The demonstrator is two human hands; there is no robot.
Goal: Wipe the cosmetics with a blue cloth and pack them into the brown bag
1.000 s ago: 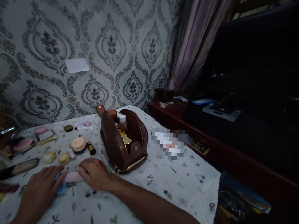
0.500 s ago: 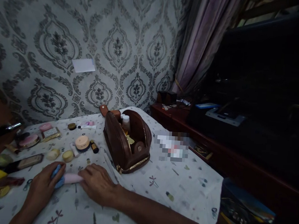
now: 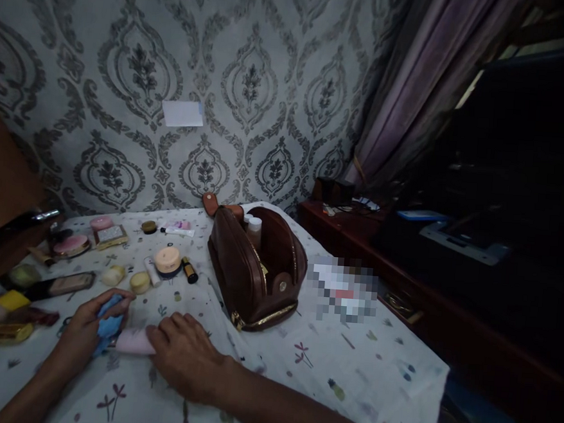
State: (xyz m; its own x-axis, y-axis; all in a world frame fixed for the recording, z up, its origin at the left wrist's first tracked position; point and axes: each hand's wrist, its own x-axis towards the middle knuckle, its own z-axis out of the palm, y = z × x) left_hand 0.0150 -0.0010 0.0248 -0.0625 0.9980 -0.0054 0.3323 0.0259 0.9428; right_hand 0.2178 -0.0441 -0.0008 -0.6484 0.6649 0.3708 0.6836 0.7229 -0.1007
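My left hand point(image 3: 83, 328) is closed around a crumpled blue cloth point(image 3: 111, 319), low on the left of the table. A pale pink tube point(image 3: 132, 341) lies sideways in my right hand point(image 3: 187, 354), whose fingers wrap its right end. The tube's left end is against or just beside the cloth; a small shiny part shows there. Beyond my hands are a small yellow jar point(image 3: 140, 283) and a peach jar with a dark base point(image 3: 168, 262). An unzipped brown makeup bag point(image 3: 230, 266) stands to their right, with white-capped bottles point(image 3: 254, 230) inside.
Several cosmetics crowd the table's left side, among them a pink compact point(image 3: 71, 246), a foundation bottle point(image 3: 71, 282) and a gold tube point(image 3: 2, 332). A blurred-out item point(image 3: 344, 290) lies right of the bag. A dark red cabinet point(image 3: 358, 233) borders the table.
The view has swung slightly left, so things sit farther right. More of the blue cloth shows above my left hand, and the tube's shiny left end has come into sight.
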